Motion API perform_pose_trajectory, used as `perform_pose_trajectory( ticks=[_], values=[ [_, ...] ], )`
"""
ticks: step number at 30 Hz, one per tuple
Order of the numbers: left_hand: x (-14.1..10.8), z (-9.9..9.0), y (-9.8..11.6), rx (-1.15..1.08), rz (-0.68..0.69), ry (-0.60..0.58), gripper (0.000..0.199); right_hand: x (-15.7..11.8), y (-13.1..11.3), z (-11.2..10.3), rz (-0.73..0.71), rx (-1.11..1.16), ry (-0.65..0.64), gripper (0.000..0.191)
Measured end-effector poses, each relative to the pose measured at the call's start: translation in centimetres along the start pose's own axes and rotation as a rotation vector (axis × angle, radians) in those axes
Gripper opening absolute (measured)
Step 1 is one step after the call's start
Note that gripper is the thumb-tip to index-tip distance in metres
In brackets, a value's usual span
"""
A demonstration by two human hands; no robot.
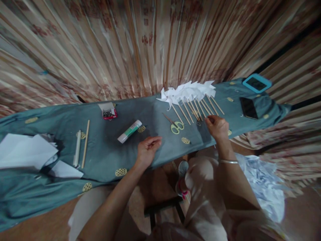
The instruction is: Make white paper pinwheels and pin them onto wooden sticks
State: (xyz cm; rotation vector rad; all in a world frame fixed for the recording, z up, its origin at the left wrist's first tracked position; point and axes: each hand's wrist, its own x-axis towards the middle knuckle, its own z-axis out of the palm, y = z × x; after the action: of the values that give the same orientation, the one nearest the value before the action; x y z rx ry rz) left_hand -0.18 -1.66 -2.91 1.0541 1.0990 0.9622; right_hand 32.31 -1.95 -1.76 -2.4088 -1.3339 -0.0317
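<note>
My left hand (148, 151) is over the front part of the cloth-covered table, its fingers curled together and nothing visible in them. Closest to it lies a white and green glue stick (129, 132). My right hand (217, 127) is closed beside the lower ends of a row of white paper pinwheels (189, 92) on wooden sticks (198, 108). Its curled fingers hide whatever they may hold. A small dark thing (199, 123), too small to make out, lies left of that hand. Scissors with green handles (177, 127) rest between my two hands, below the pinwheels.
Left of the glue stick are a small open red box of metal bits (109, 114), a loose wooden stick (85, 144), a whitish pen-like tool (77, 149) and white paper sheets (26, 151). A phone (248, 107) and a blue-framed device (257, 83) lie far right. Curtains hang behind.
</note>
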Motion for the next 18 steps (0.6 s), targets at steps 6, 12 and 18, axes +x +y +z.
perform_pose_trajectory(
  ticks=[6, 12, 18],
  values=[
    [0.0, 0.1, -0.2, 0.012, 0.01, -0.01, 0.02, -0.2, 7.7, 1.0, -0.005, -0.098, 0.259, 0.079],
    [0.0, -0.1, -0.7, 0.097, 0.061, -0.015, 0.019, 1.1, 12.4, 1.1, 0.137, -0.094, 0.232, 0.096],
    [-0.1, -0.2, -0.9, 0.17, 0.068, -0.029, 0.018, 4.9, 14.4, 0.3, 0.338, -0.076, 0.165, 0.1]
  ],
)
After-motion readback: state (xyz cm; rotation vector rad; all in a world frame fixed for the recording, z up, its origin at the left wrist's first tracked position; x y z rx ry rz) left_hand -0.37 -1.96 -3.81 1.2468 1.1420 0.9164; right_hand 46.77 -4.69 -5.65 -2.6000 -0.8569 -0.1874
